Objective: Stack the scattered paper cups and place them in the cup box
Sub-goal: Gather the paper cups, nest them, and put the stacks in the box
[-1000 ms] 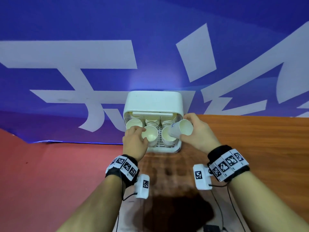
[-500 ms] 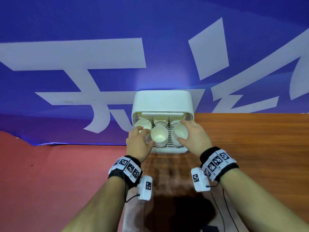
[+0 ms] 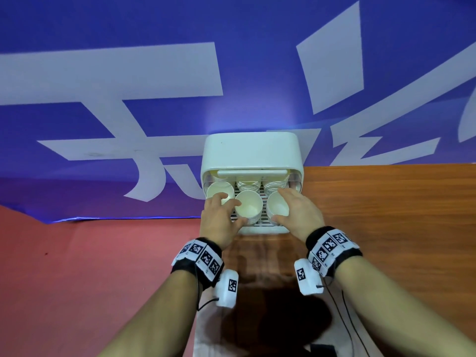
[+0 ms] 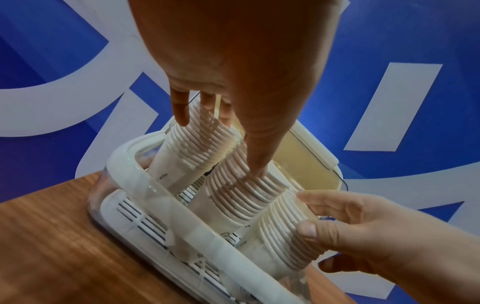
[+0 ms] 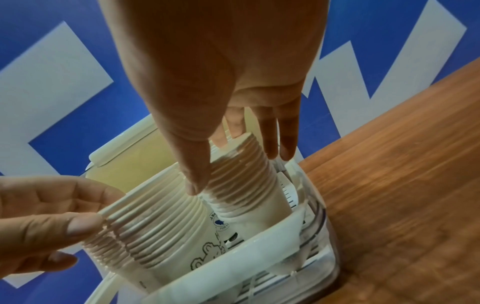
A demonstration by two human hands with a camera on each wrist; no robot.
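Two hands work at the cup box, which stands on the wooden table against the blue banner with its large white characters. Nearest, the right hand curls thumb and fingers round the rim of the front right stack of paper cups, seated in the box's slotted tray. The left hand has its thumb on the side of the front middle stack and its fingers spread over the top of the front left stack — whether it truly grips either I cannot quite tell. Behind these, more nested stacks sit under the raised lid.

What could go wrong, as I judge it: the stacks lean in the tray, as the wrist views show, so a downward push off-centre could tip one against its neighbour or crush a rim. The tall stacks may also foul the lid when it comes down, and a top cup set askew would jam rather than nest.

As for writing, one cup wall in the right wrist view bears a small round blue mark with "FOR" legible beneath and a line-drawn cartoon below — the rest is too blurred to read.
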